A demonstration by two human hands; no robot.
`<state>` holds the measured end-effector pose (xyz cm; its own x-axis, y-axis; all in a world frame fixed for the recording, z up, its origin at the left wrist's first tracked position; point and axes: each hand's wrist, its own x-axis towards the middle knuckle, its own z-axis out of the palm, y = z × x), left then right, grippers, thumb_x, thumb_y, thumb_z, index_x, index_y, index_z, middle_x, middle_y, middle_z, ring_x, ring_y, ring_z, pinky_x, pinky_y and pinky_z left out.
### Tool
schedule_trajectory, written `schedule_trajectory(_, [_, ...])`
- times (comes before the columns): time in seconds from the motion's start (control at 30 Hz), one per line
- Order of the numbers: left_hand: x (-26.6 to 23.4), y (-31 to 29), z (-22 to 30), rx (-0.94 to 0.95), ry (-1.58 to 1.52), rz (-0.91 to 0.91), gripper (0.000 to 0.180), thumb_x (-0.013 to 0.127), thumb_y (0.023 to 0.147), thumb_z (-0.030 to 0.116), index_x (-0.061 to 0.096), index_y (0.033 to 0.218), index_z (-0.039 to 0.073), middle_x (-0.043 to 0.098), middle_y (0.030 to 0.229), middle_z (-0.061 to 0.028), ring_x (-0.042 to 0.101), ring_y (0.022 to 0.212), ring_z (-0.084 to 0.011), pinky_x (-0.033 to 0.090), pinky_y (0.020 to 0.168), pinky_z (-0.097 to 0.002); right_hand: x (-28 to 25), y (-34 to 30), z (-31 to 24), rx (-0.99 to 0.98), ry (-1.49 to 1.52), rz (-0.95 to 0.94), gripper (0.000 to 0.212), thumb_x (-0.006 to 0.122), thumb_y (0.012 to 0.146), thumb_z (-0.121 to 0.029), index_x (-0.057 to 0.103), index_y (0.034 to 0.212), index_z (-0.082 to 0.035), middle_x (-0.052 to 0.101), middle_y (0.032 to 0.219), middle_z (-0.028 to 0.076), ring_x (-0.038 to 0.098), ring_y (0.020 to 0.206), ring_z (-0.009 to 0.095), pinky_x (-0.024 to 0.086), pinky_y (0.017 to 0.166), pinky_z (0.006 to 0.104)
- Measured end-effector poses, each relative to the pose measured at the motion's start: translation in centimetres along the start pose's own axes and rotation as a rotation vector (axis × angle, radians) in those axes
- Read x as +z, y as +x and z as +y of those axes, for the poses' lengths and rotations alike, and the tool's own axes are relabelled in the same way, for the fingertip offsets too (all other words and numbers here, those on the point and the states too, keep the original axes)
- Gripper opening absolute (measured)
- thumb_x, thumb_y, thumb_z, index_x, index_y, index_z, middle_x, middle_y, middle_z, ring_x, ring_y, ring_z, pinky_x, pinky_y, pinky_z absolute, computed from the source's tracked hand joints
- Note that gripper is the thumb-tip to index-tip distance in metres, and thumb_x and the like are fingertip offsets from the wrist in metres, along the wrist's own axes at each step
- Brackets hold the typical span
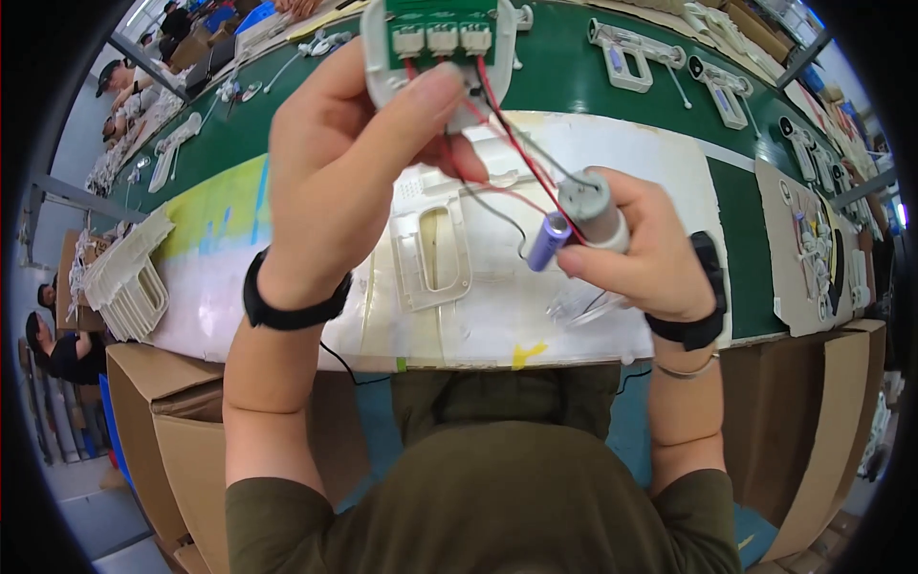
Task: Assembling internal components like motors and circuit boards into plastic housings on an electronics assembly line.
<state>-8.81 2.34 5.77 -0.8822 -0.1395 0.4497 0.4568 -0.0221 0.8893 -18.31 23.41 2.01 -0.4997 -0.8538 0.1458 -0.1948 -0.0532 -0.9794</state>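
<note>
My left hand (330, 182) is raised and closed on a white plastic housing (377, 62). Inside that housing is a green circuit board (449, 15) with three white plug connectors (442, 39). Red and black wires (517, 145) run from it down to the right. There my right hand (660, 253) grips a grey cylindrical motor (586, 205), with a small purple battery cell (549, 242) beside it near the thumb. Below, on the white work surface, lies a pale plastic handle shell (407, 258). A clear plastic piece (574, 307) rests under my right hand, partly hidden.
White work sheet (669, 182) covers the near part of a green conveyor belt (555, 72). Farther off lie several white gun-shaped devices (626, 57). Stacked white shells (134, 277) stand at left, cardboard boxes (191, 430) on both sides, a parts board (789, 244) at right. People sit at far left.
</note>
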Motion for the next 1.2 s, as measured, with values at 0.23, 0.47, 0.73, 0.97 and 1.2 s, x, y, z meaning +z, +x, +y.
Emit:
schedule_trajectory(0.23, [-2.1,-3.0,-2.0,-0.138,-0.091,-0.017,0.037,0.052,0.092,0.009,0.042,0.126,-0.003,0.061,0.102,-0.0127,0.061,0.078,-0.0144,0.054,0.059,-0.0267,0.1,2.6,1.2,-0.02,-0.529,-0.092,0.019,0.069,0.072,-0.013,0.058,0.078,0.0,0.054,0.066,0.005,0.048,0.063,0.011,0.041,0.06,0.0259])
schedule_trajectory(0.47, [-3.7,-5.0,-2.6,-0.168,-0.061,0.188,0.032,0.048,0.095,0.014,0.043,0.121,-0.003,0.062,0.098,-0.0116,0.063,0.069,-0.0153,0.055,0.062,-0.0277,-1.4,4.6,-2.9,-0.144,-0.614,-0.206,0.017,0.063,0.071,-0.013,0.059,0.081,0.0,0.058,0.07,0.015,0.055,0.064,0.03,0.045,0.063,0.0337])
schedule_trajectory(0.73, [-7.4,-4.2,-10.2,-0.586,-0.15,0.585,0.038,0.057,0.091,0.018,0.048,0.123,0.001,0.062,0.086,-0.0033,0.063,0.075,-0.0119,0.049,0.066,-0.0234,2.0,11.5,8.0,-0.045,-1.077,-0.129,0.02,0.059,0.07,-0.013,0.064,0.087,-0.005,0.064,0.08,0.017,0.062,0.079,0.034,0.05,0.07,0.0431])
schedule_trajectory(0.97, [-9.8,-6.4,-11.4,-0.218,1.034,0.345,0.041,0.066,0.08,0.015,0.051,0.118,0.007,0.057,0.067,-0.0041,0.054,0.056,-0.013,0.043,0.052,-0.0262,3.3,12.1,10.8,0.018,-1.043,-0.06,0.023,0.059,0.076,-0.019,0.062,0.093,-0.004,0.063,0.086,0.014,0.061,0.077,0.034,0.05,0.069,0.0418])
schedule_trajectory(1.2, [-9.6,-5.3,-7.8,-0.682,0.612,0.144,0.052,0.064,0.079,0.012,0.043,0.127,0.007,0.061,0.076,-0.0106,0.058,0.059,-0.0158,0.046,0.054,-0.0287,4.3,9.2,10.5,-0.003,-1.078,-0.051,0.019,0.058,0.078,-0.02,0.061,0.086,-0.004,0.059,0.087,0.014,0.062,0.073,0.033,0.051,0.065,0.0416])
